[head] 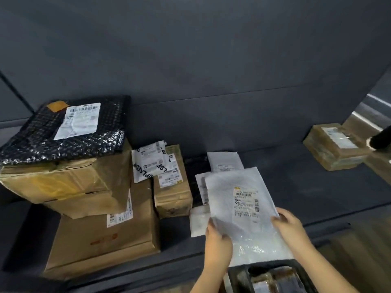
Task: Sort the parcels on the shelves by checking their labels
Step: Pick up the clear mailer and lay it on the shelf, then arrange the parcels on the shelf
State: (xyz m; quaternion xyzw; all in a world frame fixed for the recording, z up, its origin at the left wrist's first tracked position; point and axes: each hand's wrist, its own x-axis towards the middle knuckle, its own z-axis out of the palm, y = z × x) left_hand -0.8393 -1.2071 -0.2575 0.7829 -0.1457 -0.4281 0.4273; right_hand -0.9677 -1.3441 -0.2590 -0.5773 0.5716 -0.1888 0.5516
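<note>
Both hands hold a white mailer (239, 204) over the dark shelf (296, 187), label side up. The left hand (218, 240) grips its lower left edge, fingers curled under and thumb on top; the right hand (291, 227) pinches its right edge the same way. The mailer's label (246, 200) carries barcodes and print too blurred to read.

Under and behind the mailer lie more flat white parcels (225, 160), partly covered by it. To the left stands a small brown box (172, 187) with a crumpled white bag (149, 161) leaning on it. Farther left, two big cartons are stacked: the lower carton (101, 237) flat, the upper carton (63, 182) tilted, with a black bubble mailer (63, 132) lying on top. Well apart at the right end of the shelf sits a taped brown parcel (335, 144). Below the hands, a black crate (270, 275) holds wrapped items.
</note>
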